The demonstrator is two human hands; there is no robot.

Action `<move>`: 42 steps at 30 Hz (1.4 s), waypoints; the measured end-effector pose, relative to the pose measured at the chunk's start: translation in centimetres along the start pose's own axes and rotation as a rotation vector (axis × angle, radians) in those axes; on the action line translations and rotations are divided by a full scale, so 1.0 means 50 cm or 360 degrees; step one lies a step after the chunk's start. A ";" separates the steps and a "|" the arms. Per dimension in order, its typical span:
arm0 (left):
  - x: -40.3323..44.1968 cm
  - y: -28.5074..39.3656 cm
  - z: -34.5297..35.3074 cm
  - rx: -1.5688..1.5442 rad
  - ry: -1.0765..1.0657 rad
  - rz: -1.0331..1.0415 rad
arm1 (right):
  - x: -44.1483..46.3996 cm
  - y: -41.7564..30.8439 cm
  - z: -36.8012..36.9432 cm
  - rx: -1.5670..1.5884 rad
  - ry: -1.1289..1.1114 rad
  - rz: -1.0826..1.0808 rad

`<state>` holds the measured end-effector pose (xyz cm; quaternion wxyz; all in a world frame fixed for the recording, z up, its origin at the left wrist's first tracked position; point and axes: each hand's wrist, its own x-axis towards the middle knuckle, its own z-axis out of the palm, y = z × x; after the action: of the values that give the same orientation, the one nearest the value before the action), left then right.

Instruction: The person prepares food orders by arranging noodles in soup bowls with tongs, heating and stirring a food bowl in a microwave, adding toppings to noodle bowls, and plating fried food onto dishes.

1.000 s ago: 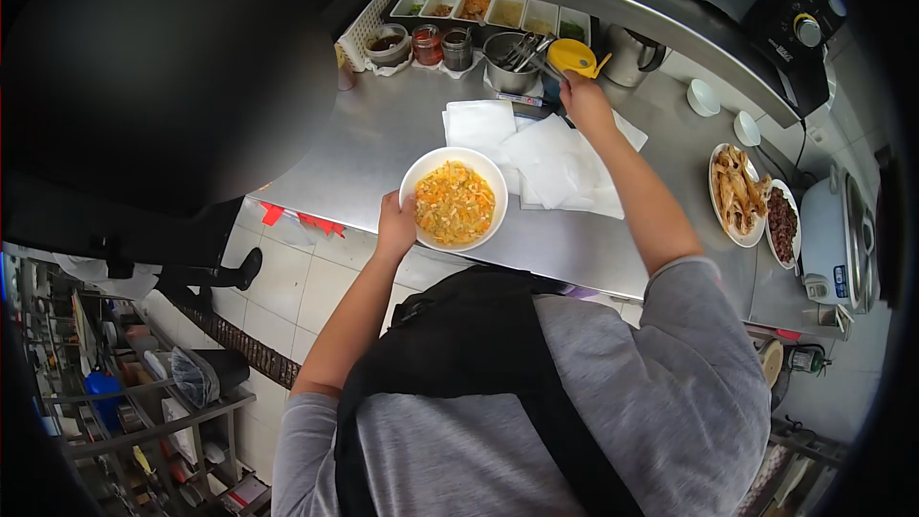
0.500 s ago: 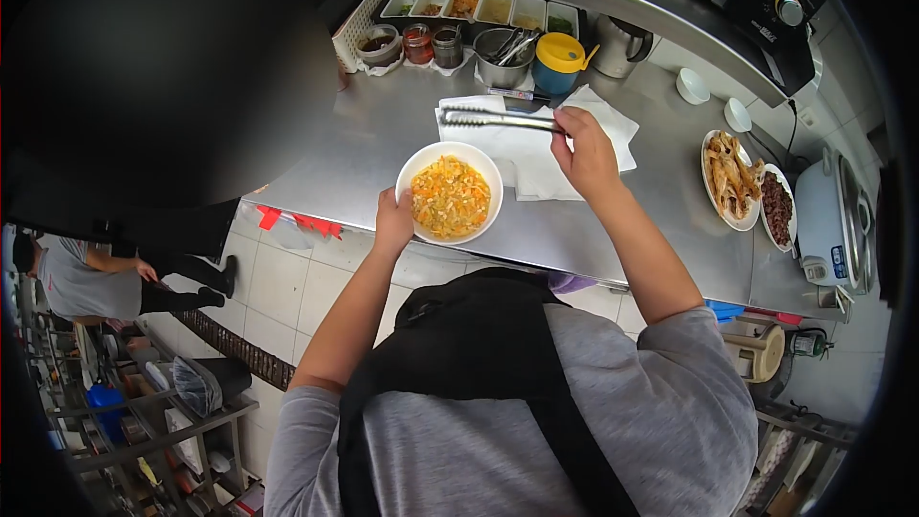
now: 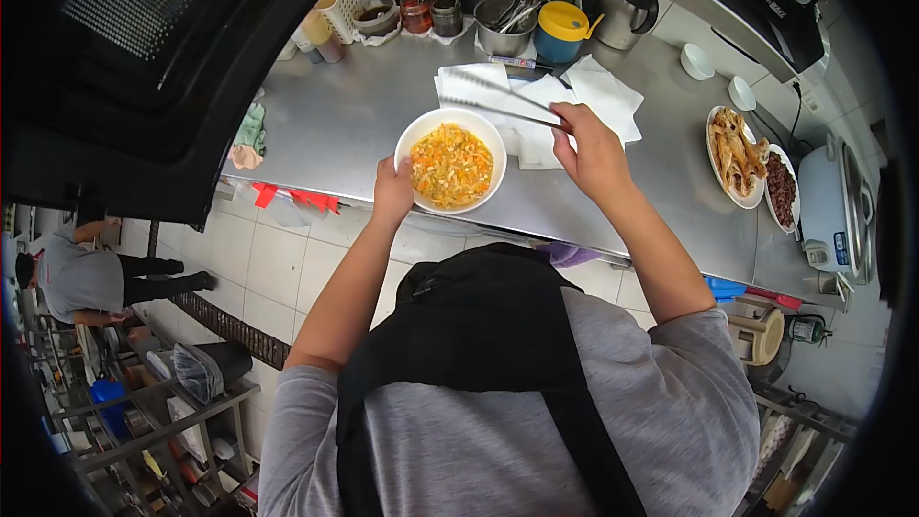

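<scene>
In the head view, our left hand (image 3: 392, 193) grips the white bowl (image 3: 446, 117) by its left side, near the front edge of the metal bench (image 3: 325, 129); we cannot tell whether the bowl rests there or is lifted. Inside it lies an orange and yellow food mix (image 3: 450, 167). Our right hand (image 3: 593, 155) grasps the metal tongs (image 3: 525, 118), whose spread arms point left across the white paper sheets (image 3: 617, 91), their ends blurred above the bowl. Well to the right sit two plated foods, browned pieces (image 3: 734, 159) beside a dark heap (image 3: 780, 193).
</scene>
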<state>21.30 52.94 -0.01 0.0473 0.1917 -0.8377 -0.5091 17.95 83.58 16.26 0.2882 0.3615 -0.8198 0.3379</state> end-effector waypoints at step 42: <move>-0.016 0.147 -0.011 0.0879 -0.0033 0.0259 | -0.061 -0.030 0.188 -0.0192 -0.0676 0.0281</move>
<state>20.17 55.76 6.78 0.0254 0.1242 -0.9578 -0.2581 18.70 76.86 8.89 0.0997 0.3336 -0.9092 0.2285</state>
